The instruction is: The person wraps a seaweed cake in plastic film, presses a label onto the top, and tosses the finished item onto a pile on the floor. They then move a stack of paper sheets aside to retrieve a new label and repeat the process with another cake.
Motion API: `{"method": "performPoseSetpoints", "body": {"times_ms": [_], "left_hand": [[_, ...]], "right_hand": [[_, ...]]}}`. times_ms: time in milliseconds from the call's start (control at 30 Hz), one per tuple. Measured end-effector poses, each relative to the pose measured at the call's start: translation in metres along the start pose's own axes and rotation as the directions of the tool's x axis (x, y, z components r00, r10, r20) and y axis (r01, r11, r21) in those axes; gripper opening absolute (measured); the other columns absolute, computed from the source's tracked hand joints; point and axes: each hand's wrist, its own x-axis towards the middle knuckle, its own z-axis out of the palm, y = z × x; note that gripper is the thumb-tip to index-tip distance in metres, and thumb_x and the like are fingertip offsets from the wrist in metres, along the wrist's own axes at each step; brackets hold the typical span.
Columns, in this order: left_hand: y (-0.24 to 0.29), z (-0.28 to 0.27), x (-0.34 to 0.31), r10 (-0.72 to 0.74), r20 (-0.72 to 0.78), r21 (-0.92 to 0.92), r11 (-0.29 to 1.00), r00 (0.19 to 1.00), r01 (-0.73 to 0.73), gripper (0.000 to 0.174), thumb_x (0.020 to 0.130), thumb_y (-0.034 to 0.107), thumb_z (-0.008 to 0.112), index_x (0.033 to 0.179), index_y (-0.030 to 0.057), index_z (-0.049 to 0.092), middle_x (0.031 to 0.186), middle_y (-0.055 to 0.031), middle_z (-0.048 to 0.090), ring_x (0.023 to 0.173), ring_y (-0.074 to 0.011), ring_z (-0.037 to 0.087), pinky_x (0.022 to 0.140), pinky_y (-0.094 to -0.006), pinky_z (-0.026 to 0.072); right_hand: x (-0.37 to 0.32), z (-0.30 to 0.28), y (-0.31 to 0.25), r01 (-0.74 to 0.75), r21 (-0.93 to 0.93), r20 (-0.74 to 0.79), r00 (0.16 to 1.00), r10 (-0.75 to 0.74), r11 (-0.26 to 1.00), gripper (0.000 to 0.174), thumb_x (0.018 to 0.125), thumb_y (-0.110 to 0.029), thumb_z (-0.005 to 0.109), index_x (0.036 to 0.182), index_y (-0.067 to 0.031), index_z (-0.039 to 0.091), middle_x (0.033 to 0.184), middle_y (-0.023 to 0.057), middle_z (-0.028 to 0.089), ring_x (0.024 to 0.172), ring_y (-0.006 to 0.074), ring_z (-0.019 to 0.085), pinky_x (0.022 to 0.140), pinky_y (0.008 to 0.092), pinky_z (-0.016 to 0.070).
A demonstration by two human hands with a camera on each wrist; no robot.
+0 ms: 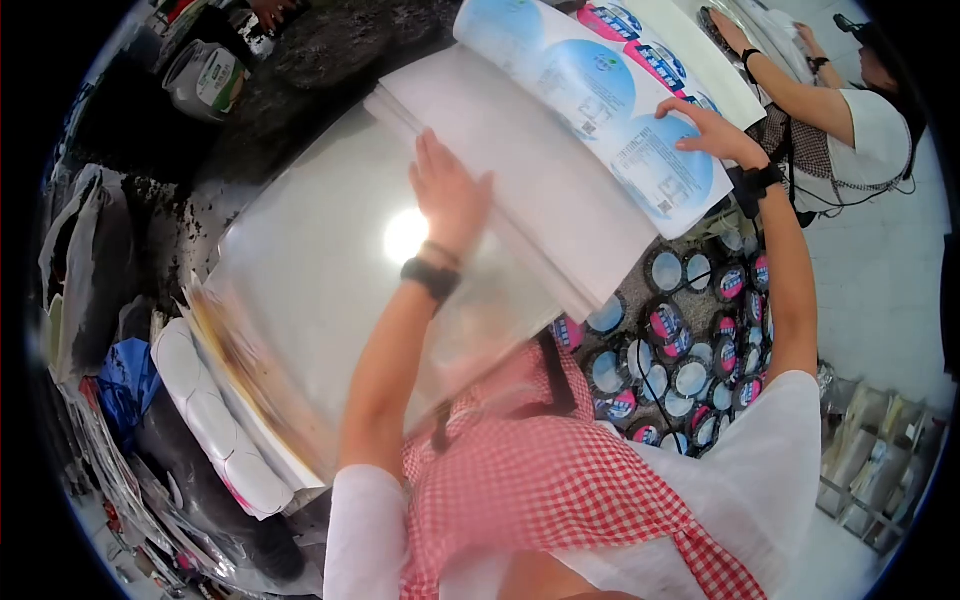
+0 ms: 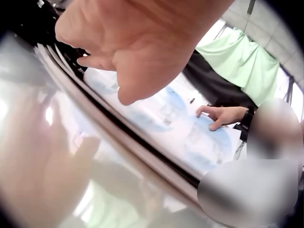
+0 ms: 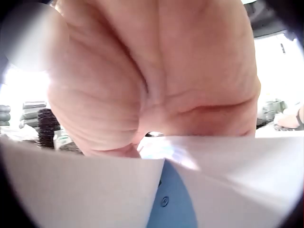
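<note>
In the head view my left hand (image 1: 450, 195) lies with its fingers extended over the edge of a pale, blank sheet (image 1: 540, 190), beside a glossy, see-through surface (image 1: 310, 230) that reflects a bright light. My right hand (image 1: 715, 135) rests its spread fingers on a printed label sheet (image 1: 600, 100) with light blue circles and pink-and-blue lettering. The left wrist view shows the right hand (image 2: 225, 116) touching that sheet, while the left hand (image 2: 128, 42) hovers close over the sheets' edge. In the right wrist view the palm (image 3: 161, 71) covers much of the sheet.
Many round, dark-rimmed pieces with blue and pink faces (image 1: 690, 378) lie at the right. A clear jar (image 1: 205, 80) stands at the back left. A white roll (image 1: 215, 420) and plastic bags (image 1: 85, 240) sit at the left. Another person (image 1: 845, 120) works at the upper right.
</note>
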Motion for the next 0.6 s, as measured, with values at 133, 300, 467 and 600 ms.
{"method": "performPoseSetpoints", "body": {"times_ms": [133,300,467,600], "left_hand": [[0.006,0.018,0.01,-0.161,0.027,0.004,0.987,0.987,0.161,0.081,0.088,0.047,0.058,0.135,-0.0143,0.034,0.152,-0.0259,0.014,0.142,-0.0385,0.011,0.112,-0.0515,0.0165],[0.023,0.022,0.031,-0.097,0.141,-0.483,0.862,0.985,0.154,0.074,0.09,0.04,0.059,0.145,0.0011,0.028,0.152,-0.024,0.018,0.139,-0.0389,0.021,0.112,-0.0467,0.0201],[0.067,0.005,0.039,-0.294,-0.074,-0.91,0.411,0.953,0.057,0.079,0.09,0.033,0.062,0.149,0.0053,0.017,0.148,-0.0236,0.028,0.136,-0.0342,0.03,0.111,-0.042,0.0265],[0.091,0.005,0.054,-0.043,0.12,-0.927,0.353,0.992,0.127,0.082,0.087,0.035,0.064,0.147,-0.0004,0.02,0.153,-0.0249,0.016,0.14,-0.0354,0.024,0.11,-0.04,0.027]], "right_hand": [[0.008,0.009,0.05,-0.092,0.175,0.062,0.995,0.082,0.98,0.049,0.075,-0.006,0.066,0.121,-0.0119,0.05,0.124,0.0031,0.049,0.116,0.0187,0.046,0.097,0.0298,0.0396],[0.011,0.013,0.054,-0.185,0.359,0.117,0.981,0.153,0.915,0.053,0.071,-0.013,0.069,0.119,-0.0116,0.048,0.12,0.0025,0.047,0.12,0.0175,0.039,0.107,0.0314,0.0262],[0.013,0.027,0.083,-0.133,0.385,0.072,0.991,0.113,0.913,0.054,0.072,-0.016,0.07,0.121,-0.0088,0.046,0.119,0.0036,0.047,0.12,0.0179,0.04,0.107,0.031,0.0263],[0.008,0.033,0.085,-0.107,0.414,0.037,0.994,0.101,0.904,0.053,0.076,-0.012,0.067,0.123,-0.0058,0.044,0.12,0.0044,0.047,0.119,0.0148,0.04,0.106,0.0289,0.0266]]}}
